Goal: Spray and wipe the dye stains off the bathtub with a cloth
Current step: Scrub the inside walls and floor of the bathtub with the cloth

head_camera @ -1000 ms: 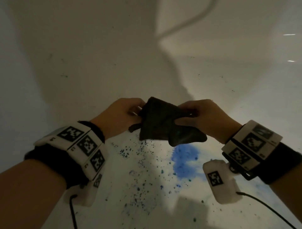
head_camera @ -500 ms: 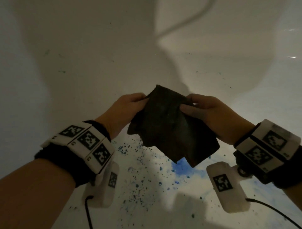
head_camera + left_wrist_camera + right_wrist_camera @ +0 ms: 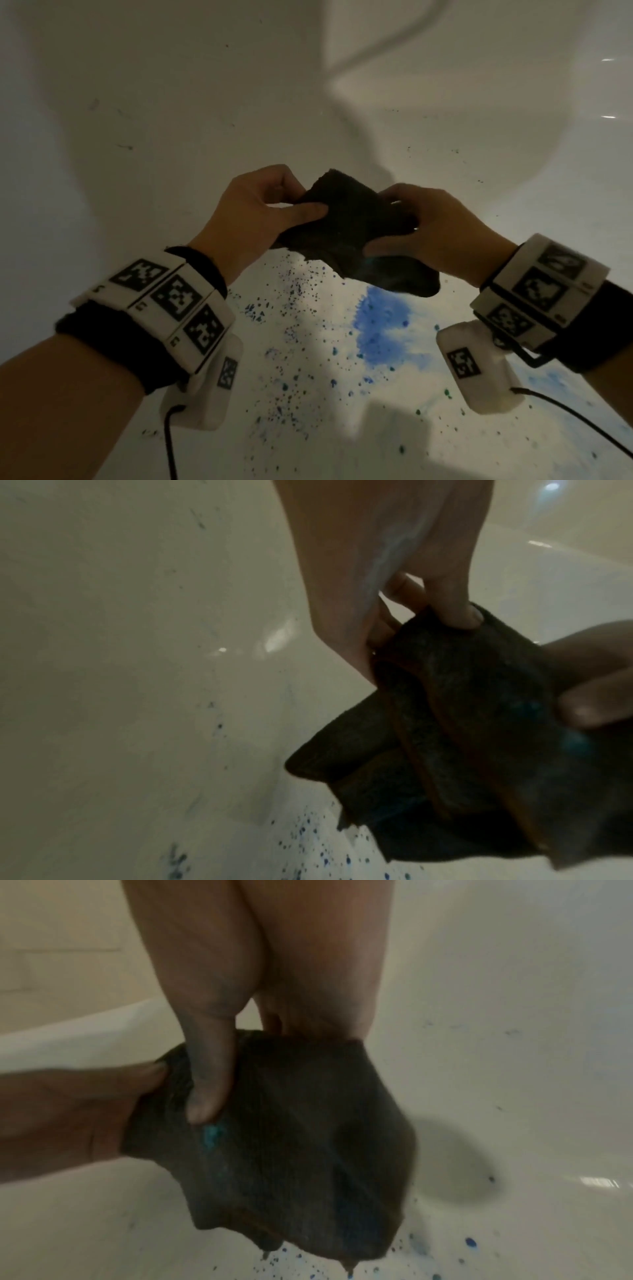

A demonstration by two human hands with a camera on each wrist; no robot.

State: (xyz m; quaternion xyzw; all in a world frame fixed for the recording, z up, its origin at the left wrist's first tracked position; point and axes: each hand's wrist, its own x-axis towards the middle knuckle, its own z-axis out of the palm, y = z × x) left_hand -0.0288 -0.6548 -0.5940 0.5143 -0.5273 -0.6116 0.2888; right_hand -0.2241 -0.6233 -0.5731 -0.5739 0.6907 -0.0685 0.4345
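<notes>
A dark folded cloth (image 3: 356, 236) hangs in the air above the white bathtub floor (image 3: 325, 404). My left hand (image 3: 270, 209) pinches its left edge between thumb and fingers, and my right hand (image 3: 411, 222) grips its right side. From the left wrist the cloth (image 3: 462, 737) shows blue dye marks; from the right wrist the cloth (image 3: 291, 1137) droops below the thumb. A smeared blue dye stain (image 3: 383, 322) and scattered blue specks (image 3: 291, 294) lie on the tub floor beneath the cloth.
The tub walls (image 3: 137, 137) rise to the left and far side, with a few small dark specks on them. A drain hollow (image 3: 459, 1167) shows near the right hand. Cables trail from both wrist devices.
The cloth, spread wider half a second ago, is now folded smaller between both hands. My left thumb now lies across its left edge.
</notes>
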